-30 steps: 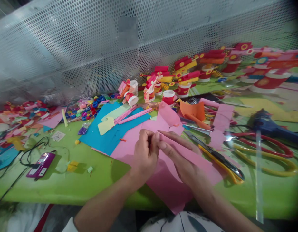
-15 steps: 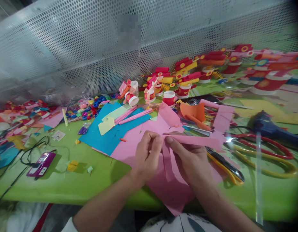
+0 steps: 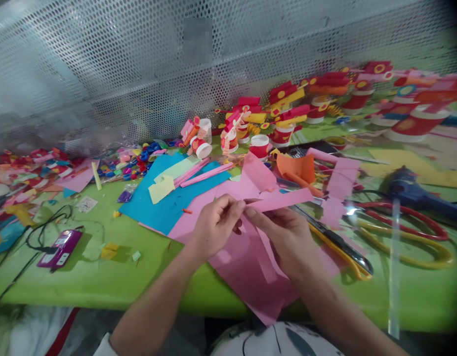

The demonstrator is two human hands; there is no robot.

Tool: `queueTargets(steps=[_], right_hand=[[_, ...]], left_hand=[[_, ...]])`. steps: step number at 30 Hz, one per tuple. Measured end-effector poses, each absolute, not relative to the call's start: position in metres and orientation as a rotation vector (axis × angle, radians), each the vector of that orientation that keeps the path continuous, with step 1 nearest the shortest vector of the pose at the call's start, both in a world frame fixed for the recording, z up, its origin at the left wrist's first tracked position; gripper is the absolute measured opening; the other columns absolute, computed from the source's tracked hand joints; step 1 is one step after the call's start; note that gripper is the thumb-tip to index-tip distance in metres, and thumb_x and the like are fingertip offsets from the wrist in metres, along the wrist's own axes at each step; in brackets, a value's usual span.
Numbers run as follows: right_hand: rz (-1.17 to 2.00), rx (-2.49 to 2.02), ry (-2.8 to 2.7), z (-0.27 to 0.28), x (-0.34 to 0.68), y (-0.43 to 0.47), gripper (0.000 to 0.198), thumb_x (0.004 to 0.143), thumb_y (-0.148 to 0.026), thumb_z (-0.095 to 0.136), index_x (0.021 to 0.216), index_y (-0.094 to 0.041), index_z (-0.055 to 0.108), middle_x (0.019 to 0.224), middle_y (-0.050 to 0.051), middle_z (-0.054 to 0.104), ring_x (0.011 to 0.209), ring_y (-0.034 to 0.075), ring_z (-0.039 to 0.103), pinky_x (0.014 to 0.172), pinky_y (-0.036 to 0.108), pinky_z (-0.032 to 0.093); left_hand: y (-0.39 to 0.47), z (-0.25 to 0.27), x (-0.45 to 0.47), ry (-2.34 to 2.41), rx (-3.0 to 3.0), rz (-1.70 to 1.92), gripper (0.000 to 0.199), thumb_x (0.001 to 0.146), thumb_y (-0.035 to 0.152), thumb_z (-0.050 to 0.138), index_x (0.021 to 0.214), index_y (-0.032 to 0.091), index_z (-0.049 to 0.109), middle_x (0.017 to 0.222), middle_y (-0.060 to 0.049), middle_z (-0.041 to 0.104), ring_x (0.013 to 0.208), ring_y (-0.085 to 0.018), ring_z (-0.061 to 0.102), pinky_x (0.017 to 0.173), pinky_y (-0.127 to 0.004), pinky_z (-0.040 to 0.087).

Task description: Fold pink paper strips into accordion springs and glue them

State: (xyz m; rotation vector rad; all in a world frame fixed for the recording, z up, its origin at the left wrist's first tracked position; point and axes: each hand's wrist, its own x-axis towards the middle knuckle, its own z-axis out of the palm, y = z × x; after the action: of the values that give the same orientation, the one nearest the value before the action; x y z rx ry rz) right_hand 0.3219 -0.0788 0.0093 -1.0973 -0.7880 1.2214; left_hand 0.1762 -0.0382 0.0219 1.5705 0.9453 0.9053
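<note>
Between both hands is a pink paper strip (image 3: 283, 200), its free end pointing right and slightly up. My left hand (image 3: 218, 221) pinches the strip's left end between thumb and fingers. Just beside it, my right hand (image 3: 283, 235) grips the same strip, thumb on top and fingers behind. Another length of pink paper hangs down between the hands; whether it joins the strip I cannot tell. Beneath them lie large pink sheets (image 3: 243, 282), overlapping a blue sheet (image 3: 143, 207). Thin pink strips (image 3: 208, 174) rest on the blue sheet.
To the right are a utility knife (image 3: 347, 249), scissors with yellow and red handles (image 3: 432, 254), a blue glue gun (image 3: 417, 193) and a clear glue stick (image 3: 394, 277). Several decorated paper cups (image 3: 260, 147) line the back. A purple device with cables (image 3: 61, 248) lies left.
The strip's free end has tilted upward and swung nearer. My left hand has shifted slightly left, and the hanging pink paper is now less visible between the hands.
</note>
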Motion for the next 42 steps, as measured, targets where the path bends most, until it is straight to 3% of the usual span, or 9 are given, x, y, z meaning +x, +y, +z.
queueTargets(steps=[4, 10, 14, 18, 28, 31, 35, 39, 42], right_hand=[[1.232, -1.194, -0.793, 0.011, 0.322, -0.078, 0.027, 0.072, -0.044, 0.086, 0.082, -0.019, 0.078, 0.08, 0.005, 0.077, 0.071, 0.018, 0.067, 0.063, 0.029, 0.052], [0.952, -1.405, -1.087, 0.008, 0.332, -0.074, 0.034, 0.078, -0.051, 0.078, 0.074, -0.017, 0.077, 0.069, 0.004, 0.073, 0.061, 0.016, 0.06, 0.055, 0.028, 0.044], [0.872, -1.397, -1.227, 0.009, 0.333, -0.075, 0.036, 0.082, -0.053, 0.073, 0.074, -0.018, 0.078, 0.068, 0.004, 0.073, 0.062, 0.018, 0.061, 0.056, 0.029, 0.045], [0.831, -1.432, -1.329, 0.008, 0.329, -0.078, 0.038, 0.081, -0.053, 0.074, 0.063, -0.02, 0.073, 0.055, 0.001, 0.064, 0.052, 0.014, 0.052, 0.046, 0.026, 0.036], [1.213, -1.327, -1.487, 0.01, 0.325, -0.083, 0.032, 0.072, -0.052, 0.081, 0.064, -0.021, 0.074, 0.059, 0.0, 0.066, 0.054, 0.013, 0.053, 0.046, 0.024, 0.039], [1.396, -1.18, -1.439, 0.019, 0.332, -0.081, 0.037, 0.074, -0.054, 0.08, 0.064, -0.02, 0.073, 0.059, -0.001, 0.063, 0.055, 0.012, 0.052, 0.049, 0.024, 0.04], [1.56, -0.895, -0.971, 0.014, 0.34, -0.074, 0.043, 0.085, -0.063, 0.066, 0.081, -0.021, 0.078, 0.079, 0.004, 0.072, 0.071, 0.017, 0.064, 0.064, 0.028, 0.052], [1.485, -0.822, -0.652, 0.001, 0.336, -0.067, 0.022, 0.08, -0.046, 0.078, 0.086, -0.025, 0.078, 0.09, 0.002, 0.072, 0.077, 0.017, 0.064, 0.076, 0.031, 0.056], [1.413, -0.915, -0.751, -0.002, 0.331, -0.068, 0.025, 0.074, -0.034, 0.086, 0.096, -0.024, 0.077, 0.094, 0.002, 0.071, 0.079, 0.014, 0.064, 0.077, 0.027, 0.054]], left_hand=[[-0.04, 0.016, 0.183, 0.936, 1.419, 0.98, 0.033, 0.094, 0.048, 0.063, 0.082, 0.017, 0.06, 0.069, 0.001, 0.061, 0.061, -0.012, 0.064, 0.063, -0.025, 0.055], [-0.039, 0.014, 0.182, 0.944, 1.441, 1.029, 0.032, 0.093, 0.049, 0.064, 0.085, 0.018, 0.064, 0.073, -0.001, 0.065, 0.069, -0.014, 0.067, 0.07, -0.027, 0.058], [-0.032, 0.023, 0.169, 0.889, 1.459, 0.851, 0.034, 0.091, 0.051, 0.065, 0.082, 0.018, 0.066, 0.074, -0.002, 0.065, 0.069, -0.015, 0.066, 0.07, -0.027, 0.057], [-0.022, 0.032, 0.152, 0.89, 1.659, 0.625, 0.032, 0.091, 0.049, 0.064, 0.084, 0.018, 0.069, 0.078, -0.004, 0.065, 0.07, -0.014, 0.062, 0.065, -0.025, 0.051], [-0.013, 0.047, 0.122, 0.738, 1.568, 0.166, 0.033, 0.086, 0.044, 0.07, 0.068, 0.018, 0.063, 0.057, 0.003, 0.05, 0.048, -0.008, 0.045, 0.044, -0.019, 0.037], [-0.015, 0.045, 0.125, 0.716, 1.429, 0.272, 0.035, 0.085, 0.047, 0.072, 0.069, 0.018, 0.062, 0.055, 0.004, 0.05, 0.045, -0.007, 0.045, 0.04, -0.017, 0.04], [-0.018, 0.034, 0.139, 0.73, 1.259, 0.56, 0.033, 0.083, 0.046, 0.077, 0.073, 0.017, 0.065, 0.059, 0.003, 0.055, 0.047, -0.007, 0.049, 0.042, -0.017, 0.048], [-0.021, 0.021, 0.161, 0.71, 1.139, 0.863, 0.03, 0.085, 0.045, 0.075, 0.079, 0.016, 0.068, 0.069, 0.001, 0.062, 0.056, -0.007, 0.057, 0.056, -0.019, 0.058], [-0.026, 0.013, 0.176, 0.772, 1.064, 1.104, 0.029, 0.086, 0.045, 0.074, 0.081, 0.016, 0.069, 0.072, 0.002, 0.064, 0.062, -0.007, 0.061, 0.061, -0.018, 0.058]])
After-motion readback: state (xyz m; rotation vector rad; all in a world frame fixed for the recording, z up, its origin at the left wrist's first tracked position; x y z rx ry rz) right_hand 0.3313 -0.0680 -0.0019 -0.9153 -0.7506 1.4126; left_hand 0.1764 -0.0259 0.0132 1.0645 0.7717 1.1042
